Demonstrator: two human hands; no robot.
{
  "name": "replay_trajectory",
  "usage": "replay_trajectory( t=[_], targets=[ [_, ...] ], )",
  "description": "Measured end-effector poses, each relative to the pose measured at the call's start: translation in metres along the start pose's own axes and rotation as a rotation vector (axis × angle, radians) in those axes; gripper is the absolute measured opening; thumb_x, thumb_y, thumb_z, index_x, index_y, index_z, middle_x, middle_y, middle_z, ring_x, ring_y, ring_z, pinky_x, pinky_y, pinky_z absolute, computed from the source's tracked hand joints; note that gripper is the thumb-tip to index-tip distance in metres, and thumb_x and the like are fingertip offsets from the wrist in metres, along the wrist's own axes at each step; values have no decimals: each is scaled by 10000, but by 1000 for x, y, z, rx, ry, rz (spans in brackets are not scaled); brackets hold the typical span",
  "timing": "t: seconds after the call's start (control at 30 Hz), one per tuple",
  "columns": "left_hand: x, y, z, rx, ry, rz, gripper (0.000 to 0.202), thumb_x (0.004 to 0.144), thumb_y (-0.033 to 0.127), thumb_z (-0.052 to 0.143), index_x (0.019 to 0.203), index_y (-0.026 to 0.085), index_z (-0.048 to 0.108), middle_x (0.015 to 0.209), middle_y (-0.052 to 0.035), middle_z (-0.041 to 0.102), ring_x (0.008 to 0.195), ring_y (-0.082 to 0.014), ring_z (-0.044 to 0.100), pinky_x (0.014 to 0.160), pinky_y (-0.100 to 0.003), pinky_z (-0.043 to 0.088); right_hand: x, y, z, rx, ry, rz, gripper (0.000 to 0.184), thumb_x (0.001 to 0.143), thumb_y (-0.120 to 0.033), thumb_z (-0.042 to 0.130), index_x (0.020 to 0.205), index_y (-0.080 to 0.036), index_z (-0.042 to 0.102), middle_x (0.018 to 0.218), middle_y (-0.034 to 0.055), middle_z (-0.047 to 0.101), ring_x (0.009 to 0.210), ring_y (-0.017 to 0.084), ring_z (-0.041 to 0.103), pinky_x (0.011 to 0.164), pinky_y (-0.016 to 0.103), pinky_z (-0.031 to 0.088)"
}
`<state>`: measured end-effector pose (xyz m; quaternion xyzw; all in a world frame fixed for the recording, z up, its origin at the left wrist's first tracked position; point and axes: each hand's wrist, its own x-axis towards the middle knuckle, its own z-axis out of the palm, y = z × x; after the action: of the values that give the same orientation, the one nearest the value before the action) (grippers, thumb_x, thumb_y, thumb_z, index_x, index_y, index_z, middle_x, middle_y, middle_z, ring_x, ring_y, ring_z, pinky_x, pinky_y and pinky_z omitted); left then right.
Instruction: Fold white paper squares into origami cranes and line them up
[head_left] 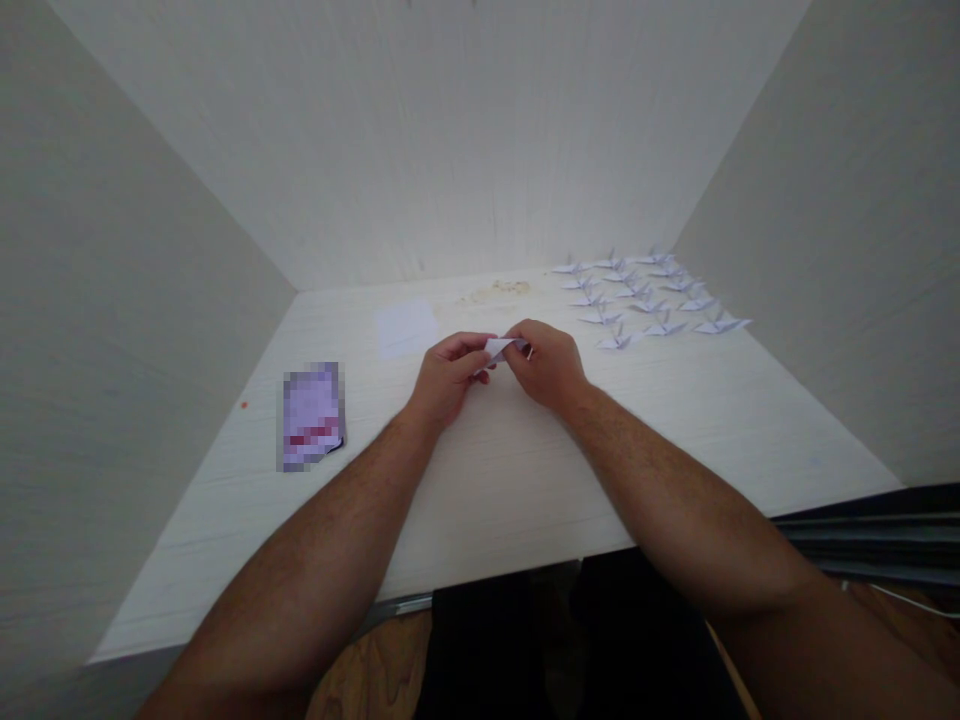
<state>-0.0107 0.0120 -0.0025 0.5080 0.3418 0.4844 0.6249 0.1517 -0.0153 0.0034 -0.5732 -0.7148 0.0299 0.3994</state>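
Between both hands, above the middle of the table, is a small piece of folded white paper [498, 347]. My left hand [452, 375] pinches its left end, thumb on top and fingers curled beneath. At the other end, my right hand [546, 362] grips the paper between thumb and fingers. Part of the paper is hidden by the fingertips, so its full folded shape cannot be made out. Rows of white paper cranes [643, 293] stand at the back right of the table. Behind my left hand lie flat white paper sheets [406, 328].
The white table [495, 480] has walls at its back and both sides. A blurred-out purple rectangular item [311, 415] lies at the left, with a small orange spot [244, 405] beside it. Brownish marks [510, 289] show near the back wall. My legs are below the front edge.
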Motion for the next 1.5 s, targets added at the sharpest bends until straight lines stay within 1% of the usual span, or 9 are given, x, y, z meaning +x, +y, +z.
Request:
replay_trajectory(
  t=[0.1,0.3,0.47,0.6,0.77,1.0,1.07,1.27,1.5],
  targets=[
    [0,0,0,-15,9,-10,208,645,214,755,852,204,747,788,-18,697,667,-124,619,536,-229,449,0,0,0,7,-8,50,133,885,-265,543,900,-208,662,765,21,676,661,152,548,636,286,367],
    [0,0,0,-4,-10,-22,263,628,232,800,884,194,753,817,-31,713,709,-132,637,604,-255,491,0,-1,0,7,-54,55,175,880,-376,600,874,-212,664,780,29,702,679,161,584,624,280,363],
    [0,-1,0,-3,-18,-18,265,625,233,808,883,200,759,789,-28,714,704,-134,641,611,-260,498,0,-1,0,-27,-49,66,112,871,-300,593,885,-216,667,749,26,694,649,161,572,606,283,353],
    [1,-1,0,-28,-19,-10,249,617,225,808,861,199,766,781,-30,719,688,-130,636,597,-254,490,0,0,1,13,-52,94,104,866,-307,603,868,-221,661,728,21,687,637,159,572,595,282,359],
    [2,-2,-1,-30,-15,2,233,614,217,805,843,194,769,740,-23,707,644,-116,613,587,-251,483,-1,1,4,223,-37,182,112,817,-323,647,811,-211,640,687,8,673,606,144,596,568,264,406],
    [2,-3,-2,-56,-18,-10,219,621,223,795,834,178,767,748,-34,710,624,-122,604,581,-266,475,3,0,8,570,-128,419,73,742,-175,607,812,-193,598,596,-23,644,466,108,574,465,219,411],
    [2,-3,-1,-70,-4,-18,216,615,224,793,823,170,764,777,-43,717,639,-128,614,577,-266,475,3,0,7,524,-95,392,57,747,-192,615,802,-191,605,608,-23,638,485,104,560,480,222,407],
    [2,-1,0,-64,29,-34,194,633,247,771,799,151,747,778,-45,715,641,-133,630,562,-255,484,1,2,6,316,84,91,22,770,-208,640,787,-195,633,721,-18,650,611,108,544,593,249,435],
    [2,-1,-2,-79,15,-43,236,633,247,783,843,157,721,784,-35,724,631,-142,660,593,-275,524,-1,2,8,304,184,11,172,809,-156,607,884,-220,748,798,13,726,687,139,624,661,285,500]
  ],
)
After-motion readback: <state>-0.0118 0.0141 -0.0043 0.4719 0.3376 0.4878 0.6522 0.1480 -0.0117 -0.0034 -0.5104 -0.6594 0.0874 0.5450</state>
